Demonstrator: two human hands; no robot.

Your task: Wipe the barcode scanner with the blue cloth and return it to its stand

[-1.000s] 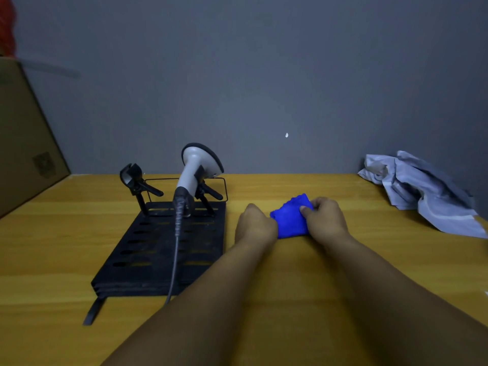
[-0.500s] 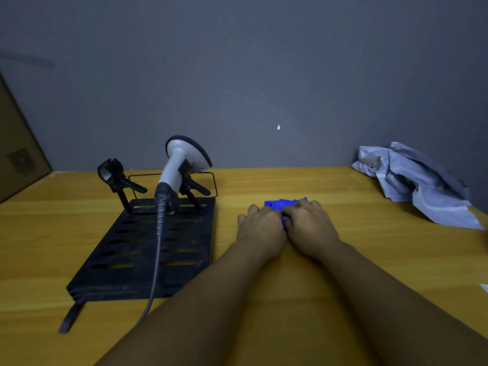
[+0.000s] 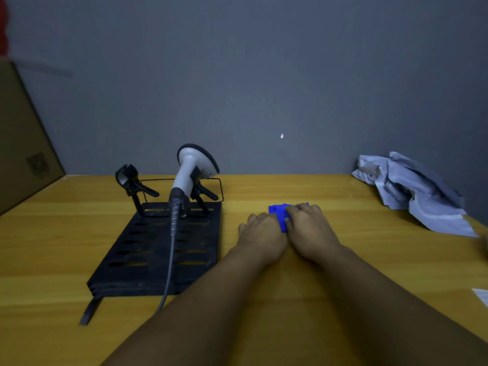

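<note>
A white and black barcode scanner (image 3: 188,170) rests upright in the clamps of a black perforated stand (image 3: 161,249) on the left of the wooden table. Its grey cable (image 3: 171,249) runs down over the stand toward me. To the right of the stand a small blue cloth (image 3: 280,215) lies on the table, mostly hidden. My left hand (image 3: 260,235) and my right hand (image 3: 309,229) press side by side on it, fingers curled over the cloth.
A crumpled pale blue-grey garment (image 3: 414,191) lies at the table's far right against the grey wall. A cardboard box (image 3: 23,143) stands at the left edge. A second, empty clamp (image 3: 129,178) sits on the stand's left. A white scrap (image 3: 482,295) lies at the right edge.
My two hands have come together over the blue cloth, covering most of it. The scanner stays in its stand.
</note>
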